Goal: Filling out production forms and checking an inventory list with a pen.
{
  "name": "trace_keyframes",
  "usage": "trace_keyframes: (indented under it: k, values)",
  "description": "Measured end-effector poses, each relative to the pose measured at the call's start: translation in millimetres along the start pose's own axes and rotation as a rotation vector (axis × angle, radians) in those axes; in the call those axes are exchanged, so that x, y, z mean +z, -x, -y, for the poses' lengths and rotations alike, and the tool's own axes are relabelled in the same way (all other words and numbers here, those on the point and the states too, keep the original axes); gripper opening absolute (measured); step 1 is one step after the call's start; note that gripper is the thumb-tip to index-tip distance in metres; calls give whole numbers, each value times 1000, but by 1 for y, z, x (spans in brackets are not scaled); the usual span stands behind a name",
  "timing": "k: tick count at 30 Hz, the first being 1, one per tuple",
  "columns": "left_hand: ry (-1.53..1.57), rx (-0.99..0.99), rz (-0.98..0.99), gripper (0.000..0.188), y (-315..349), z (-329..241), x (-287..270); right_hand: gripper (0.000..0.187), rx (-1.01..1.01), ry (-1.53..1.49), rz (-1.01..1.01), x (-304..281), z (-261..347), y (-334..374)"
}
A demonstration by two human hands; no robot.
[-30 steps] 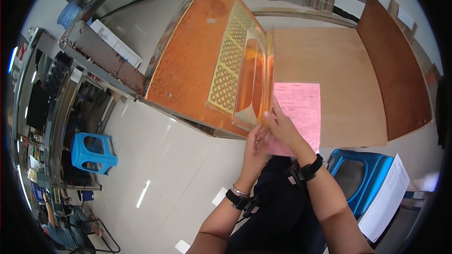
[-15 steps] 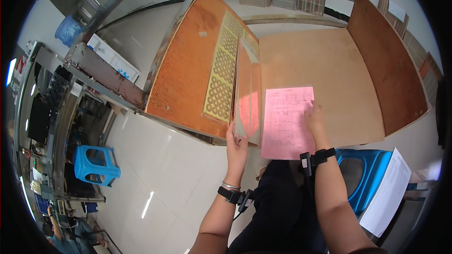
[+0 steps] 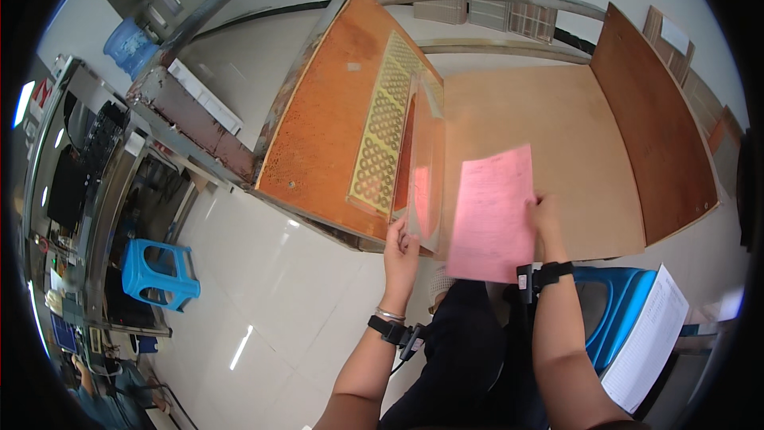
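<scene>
Blurry pink sheet (image 3: 492,223), glare-streaked floor (image 3: 306,314)

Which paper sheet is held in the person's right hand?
The pink sheet, gripped at its right edge by the right hand; others, like the white sheet at lower right, are touched by neither hand.

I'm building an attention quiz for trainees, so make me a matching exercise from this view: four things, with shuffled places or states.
Column one:
1. Pink sheet
2. Left hand
3. Yellow ring-patterned sheet
4. Water jug

Column two:
A. At the clear panel's lower end
B. Blue, upper left
C. Held at its edge by the right hand
D. Against the orange board

Pairs: 1-C, 2-A, 3-D, 4-B
</scene>
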State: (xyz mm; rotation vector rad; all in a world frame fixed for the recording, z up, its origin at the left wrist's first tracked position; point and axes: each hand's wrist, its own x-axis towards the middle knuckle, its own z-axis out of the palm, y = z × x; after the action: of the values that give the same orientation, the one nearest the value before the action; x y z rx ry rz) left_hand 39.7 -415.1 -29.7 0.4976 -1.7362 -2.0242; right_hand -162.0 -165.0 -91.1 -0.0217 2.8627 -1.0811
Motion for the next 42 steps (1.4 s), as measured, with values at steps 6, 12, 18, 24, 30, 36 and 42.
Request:
trace_keyframes:
  k: [6,12,18,24,30,36,42]
  values:
    - [-78,-30,71,39,-7,12,3,22,-410,-496,-559,-85,92,29]
    - [-414,150,178,45,-3,13,29,14,-229,-1443,-153,-91,88,26]
    - [-405,41,200,50,-4,22,40,26,-8,-1235,257,8,138,65]
    - [-423,341,347,46,1,10,44,30,-98,-1046,227,71,122,53]
    - [-327,189,377,24,-4,-84,18,30,-136,-929,271,73,124,58]
    - [-720,601,-156,53,-63,-85,13,22,-215,-739,214,75,107,50]
    - [-878,451,-294,71,-68,-72,14,16,-138,-908,300,72,116,63]
